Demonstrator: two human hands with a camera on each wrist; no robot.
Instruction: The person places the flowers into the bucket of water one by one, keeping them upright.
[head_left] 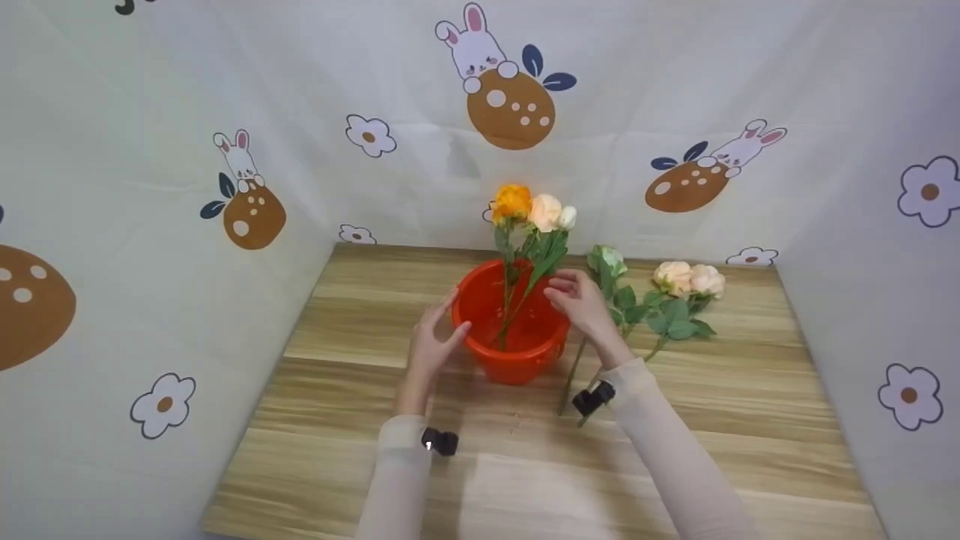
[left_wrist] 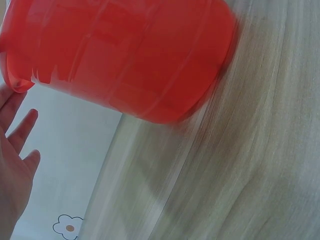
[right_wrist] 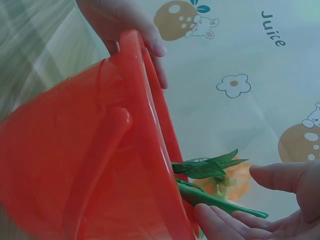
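Observation:
A red bucket [head_left: 510, 367] stands upright on the wooden table. Inside it lean an orange flower [head_left: 513, 202], a peach flower [head_left: 545, 212] and a small white bud [head_left: 568, 217] on long green stems, their heads above the far rim. My left hand [head_left: 431, 341] is at the bucket's left rim, fingers extended and thumb spread. At the right rim is my right hand [head_left: 585, 304]. In the right wrist view its thumb [right_wrist: 280, 176] and fingers [right_wrist: 220, 222] stand apart near a green leaf [right_wrist: 220, 200], with no flower gripped between them.
Right of the bucket lie a pale green flower [head_left: 607, 260] and two peach-pink flowers [head_left: 690, 279] with leafy stems. The stems reach toward the front, passing under my right wrist. A white patterned cloth [head_left: 420, 187] rises behind the table [head_left: 337, 405] and along both sides.

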